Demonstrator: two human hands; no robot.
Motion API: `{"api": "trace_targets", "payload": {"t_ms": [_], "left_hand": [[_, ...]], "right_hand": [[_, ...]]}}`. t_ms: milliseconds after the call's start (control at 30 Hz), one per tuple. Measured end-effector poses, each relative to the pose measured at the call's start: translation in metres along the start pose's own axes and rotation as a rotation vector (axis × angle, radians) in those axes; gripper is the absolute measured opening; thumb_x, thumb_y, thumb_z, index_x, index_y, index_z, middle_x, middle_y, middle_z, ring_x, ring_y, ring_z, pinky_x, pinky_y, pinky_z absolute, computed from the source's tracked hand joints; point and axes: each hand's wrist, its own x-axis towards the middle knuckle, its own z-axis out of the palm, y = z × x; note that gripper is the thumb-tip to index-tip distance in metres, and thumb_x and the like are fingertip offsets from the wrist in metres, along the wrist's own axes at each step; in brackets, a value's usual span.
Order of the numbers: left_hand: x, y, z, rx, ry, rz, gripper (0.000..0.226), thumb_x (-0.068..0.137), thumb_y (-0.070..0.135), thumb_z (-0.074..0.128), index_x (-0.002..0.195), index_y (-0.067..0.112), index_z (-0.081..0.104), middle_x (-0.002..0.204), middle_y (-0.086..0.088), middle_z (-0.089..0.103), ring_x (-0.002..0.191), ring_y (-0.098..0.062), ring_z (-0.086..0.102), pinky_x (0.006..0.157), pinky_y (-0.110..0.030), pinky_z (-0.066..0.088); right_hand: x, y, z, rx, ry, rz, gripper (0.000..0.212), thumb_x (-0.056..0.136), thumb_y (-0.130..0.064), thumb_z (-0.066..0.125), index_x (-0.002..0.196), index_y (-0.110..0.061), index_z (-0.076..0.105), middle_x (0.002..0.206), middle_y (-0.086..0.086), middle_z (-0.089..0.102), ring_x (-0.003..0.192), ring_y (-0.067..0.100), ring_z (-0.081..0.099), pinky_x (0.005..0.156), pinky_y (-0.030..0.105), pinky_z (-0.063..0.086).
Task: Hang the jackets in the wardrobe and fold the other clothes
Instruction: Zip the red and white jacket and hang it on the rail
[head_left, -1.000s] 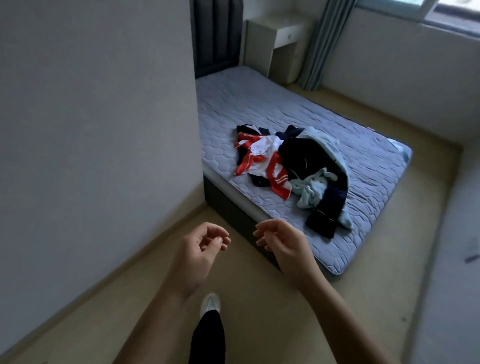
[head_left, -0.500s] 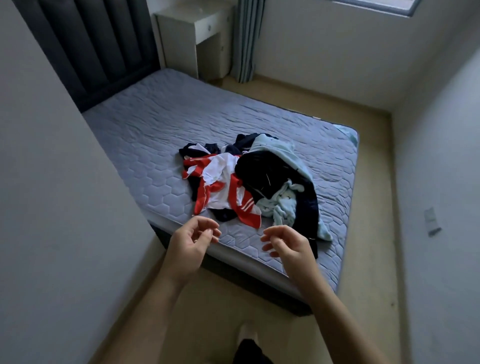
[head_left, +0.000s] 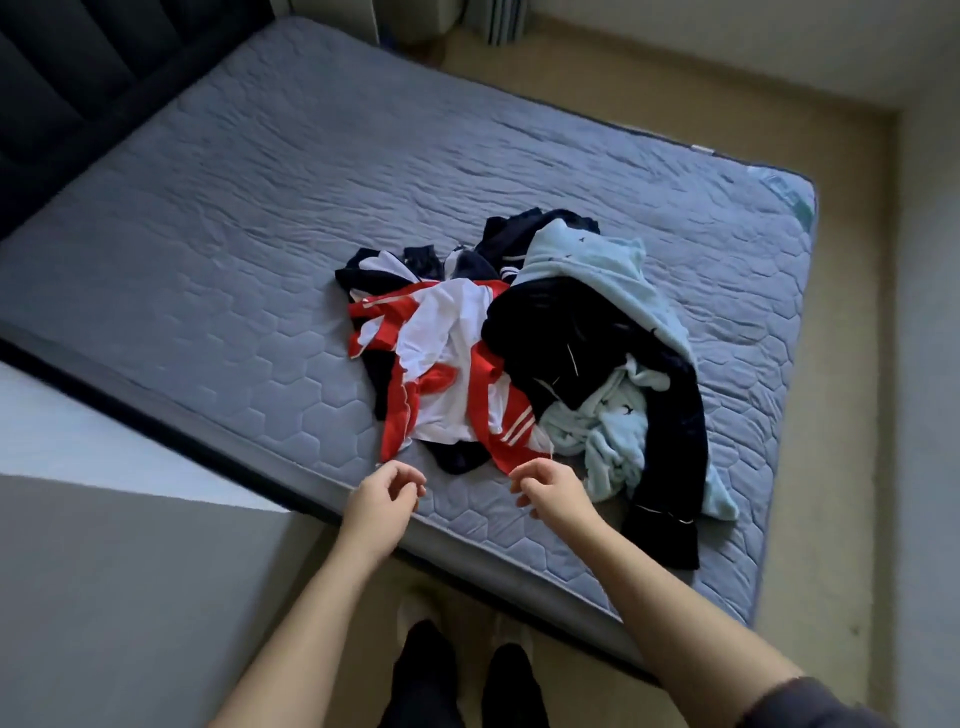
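A heap of clothes lies on the grey quilted mattress. In it are a red and white striped garment, a dark navy jacket and a pale blue fleece piece. My left hand hovers over the mattress edge just below the red garment's hem, fingers loosely curled and holding nothing. My right hand hovers beside it, just below the same hem, fingers loosely curled, also holding nothing. Neither hand touches the cloth.
A dark padded headboard stands at the far left. A grey wall rises at my left. Beige floor runs along the right side of the bed. My feet stand at the bed's near edge.
I have walked up to the bed, so the clothes heap is now close below me. Both hands have reached forward to the red garment's hem, still holding nothing.
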Motion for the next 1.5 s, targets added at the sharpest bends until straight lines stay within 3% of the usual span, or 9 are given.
{"api": "trace_targets", "payload": {"t_ms": [200,333,500,667,833,1067,1267,1400,1500], "left_hand": [[0.16,-0.054,0.024,0.285,-0.143,-0.06,0.024,0.085,0.012,0.053,0.074,0.031,0.059,0.081,0.007,0.068,0.076,-0.014,0.06,0.063,-0.023,0.04],[0.255,-0.109,0.039,0.371,-0.178,-0.169,0.01,0.084,0.01,0.058,0.087,0.018,0.063,0.097,-0.004,0.067,0.093,-0.022,0.06,0.075,-0.025,0.041],[0.36,-0.149,0.052,0.531,-0.083,-0.134,0.058,0.083,0.026,0.069,0.131,0.007,0.042,0.132,-0.017,0.046,0.121,-0.033,0.047,0.099,-0.041,0.04],[0.419,-0.148,0.071,0.511,-0.024,0.001,0.064,0.085,0.018,0.06,0.141,0.019,0.029,0.127,-0.015,0.055,0.111,-0.037,0.055,0.082,-0.038,0.044],[0.402,-0.152,0.063,0.914,-0.205,0.16,0.033,0.083,0.018,0.045,0.113,0.029,0.052,0.111,-0.008,0.059,0.099,-0.037,0.06,0.07,-0.036,0.043],[0.312,-0.195,0.042,1.348,-0.874,0.093,0.032,0.092,0.038,0.044,0.119,0.026,0.055,0.124,-0.004,0.061,0.115,-0.025,0.058,0.087,-0.034,0.047],[0.349,-0.163,0.043,1.071,-0.488,0.092,0.023,0.085,0.034,0.051,0.102,0.018,0.055,0.114,-0.005,0.061,0.106,-0.027,0.059,0.079,-0.035,0.049],[0.372,-0.129,0.058,0.987,-0.114,0.556,0.02,0.079,0.011,0.061,0.099,0.009,0.057,0.099,-0.011,0.056,0.092,-0.034,0.057,0.066,-0.041,0.046],[0.377,-0.118,0.085,1.064,-0.21,0.981,0.036,0.076,0.002,0.059,0.11,0.012,0.06,0.117,-0.013,0.056,0.111,-0.034,0.054,0.082,-0.044,0.045]], "right_hand": [[0.139,0.039,0.046,-0.107,-0.015,0.146,0.025,0.084,-0.008,0.047,0.088,-0.022,0.067,0.091,-0.005,0.07,0.082,0.015,0.064,0.065,0.023,0.047],[0.229,0.06,0.083,-0.148,0.019,0.206,0.036,0.085,-0.015,0.056,0.12,-0.016,0.059,0.123,0.0,0.061,0.106,0.014,0.057,0.088,0.025,0.045],[0.33,0.062,0.114,-0.053,0.27,0.177,0.069,0.081,-0.02,0.064,0.142,-0.013,0.034,0.14,0.008,0.043,0.128,0.022,0.045,0.102,0.03,0.038],[0.385,0.061,0.122,0.095,0.39,0.164,0.06,0.082,-0.01,0.055,0.139,-0.018,0.038,0.094,-0.006,0.058,0.089,0.018,0.057,0.08,0.018,0.039],[0.362,0.071,0.133,-0.371,0.011,-0.026,0.004,0.089,-0.006,0.046,0.09,-0.005,0.049,0.097,0.021,0.061,0.093,0.035,0.056,0.074,0.035,0.036],[0.265,0.118,0.131,-0.786,-0.671,0.14,0.034,0.092,-0.016,0.045,0.122,-0.018,0.062,0.12,0.012,0.063,0.111,0.027,0.059,0.089,0.031,0.044],[0.286,0.119,0.11,-0.534,-0.262,0.162,0.025,0.088,-0.027,0.05,0.105,-0.023,0.068,0.11,0.005,0.069,0.104,0.025,0.062,0.086,0.029,0.048],[0.303,0.119,0.132,-0.127,-0.187,0.309,0.053,0.076,-0.04,0.07,0.121,-0.017,0.056,0.115,0.0,0.064,0.105,0.015,0.059,0.093,0.032,0.048],[0.301,0.125,0.162,-0.169,-0.315,0.405,0.079,0.07,-0.044,0.078,0.133,-0.012,0.043,0.127,0.004,0.055,0.112,0.018,0.055,0.088,0.026,0.046]]}}
